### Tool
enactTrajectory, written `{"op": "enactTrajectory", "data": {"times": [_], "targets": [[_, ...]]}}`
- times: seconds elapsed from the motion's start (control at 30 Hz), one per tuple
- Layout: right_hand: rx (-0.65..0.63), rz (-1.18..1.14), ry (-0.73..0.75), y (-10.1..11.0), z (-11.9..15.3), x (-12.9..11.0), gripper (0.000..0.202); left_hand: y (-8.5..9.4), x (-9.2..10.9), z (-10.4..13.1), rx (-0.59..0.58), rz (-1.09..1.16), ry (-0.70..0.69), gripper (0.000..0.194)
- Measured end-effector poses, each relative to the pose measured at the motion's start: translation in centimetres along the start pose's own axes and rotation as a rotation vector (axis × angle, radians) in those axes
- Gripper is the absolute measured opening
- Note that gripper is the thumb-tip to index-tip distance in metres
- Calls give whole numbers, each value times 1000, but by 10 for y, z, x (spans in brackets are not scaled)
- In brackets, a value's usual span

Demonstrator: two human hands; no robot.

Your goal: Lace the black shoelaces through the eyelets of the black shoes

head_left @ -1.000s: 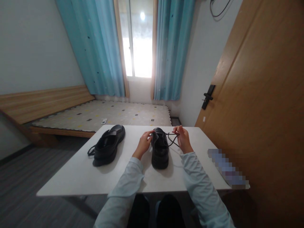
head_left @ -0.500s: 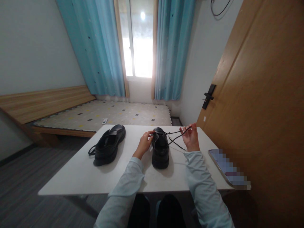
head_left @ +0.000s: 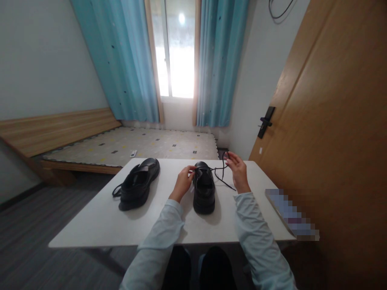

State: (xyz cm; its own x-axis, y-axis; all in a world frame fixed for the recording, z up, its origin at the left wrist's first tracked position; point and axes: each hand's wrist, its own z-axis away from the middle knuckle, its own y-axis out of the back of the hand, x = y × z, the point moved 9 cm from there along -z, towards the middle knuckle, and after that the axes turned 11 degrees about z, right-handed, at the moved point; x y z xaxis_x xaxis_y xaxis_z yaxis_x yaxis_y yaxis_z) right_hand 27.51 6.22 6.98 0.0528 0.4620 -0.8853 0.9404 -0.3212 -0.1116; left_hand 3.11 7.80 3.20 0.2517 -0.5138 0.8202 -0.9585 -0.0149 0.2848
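Note:
A black lace-up shoe (head_left: 204,203) stands on the white table (head_left: 169,229) in front of me, its heel toward me. My left hand (head_left: 183,183) is closed at the shoe's left side, fingertips on the upper near the lacing; what exactly they pinch is partly hidden. Out to the right, my right hand (head_left: 238,172) pinches a black shoelace (head_left: 223,173) raised above the table. The lace runs from the shoe to those fingers, and one loose end trails down to the right. Farther left lies a second black shoe (head_left: 136,197), with its lace in a loop beside it.
A flat, pixelated object (head_left: 290,215) lies along the table's right edge. Beyond the table is a bed (head_left: 163,143) with a small white remote (head_left: 133,153) on it. A wooden door (head_left: 326,121) stands close on the right.
My right hand has moved slightly left and its fingers have turned inward. The lace, earlier stretched across in two strands, now hangs in a slack curve. My left hand has stayed at the shoe.

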Motion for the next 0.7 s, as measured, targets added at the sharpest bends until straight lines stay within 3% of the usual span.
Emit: {"op": "enactTrajectory", "data": {"times": [0.17,0.3,0.7], "targets": [[-303,487,120,-41,15,2,34,1,2,2,0,-52,-6,14],[-455,649,238,-62,29,2,36,1,4,2,-4,-77,-28,13],[-517,775,280,-70,34,21,42,5,-1,-1,46,-126,-52,9]]}}
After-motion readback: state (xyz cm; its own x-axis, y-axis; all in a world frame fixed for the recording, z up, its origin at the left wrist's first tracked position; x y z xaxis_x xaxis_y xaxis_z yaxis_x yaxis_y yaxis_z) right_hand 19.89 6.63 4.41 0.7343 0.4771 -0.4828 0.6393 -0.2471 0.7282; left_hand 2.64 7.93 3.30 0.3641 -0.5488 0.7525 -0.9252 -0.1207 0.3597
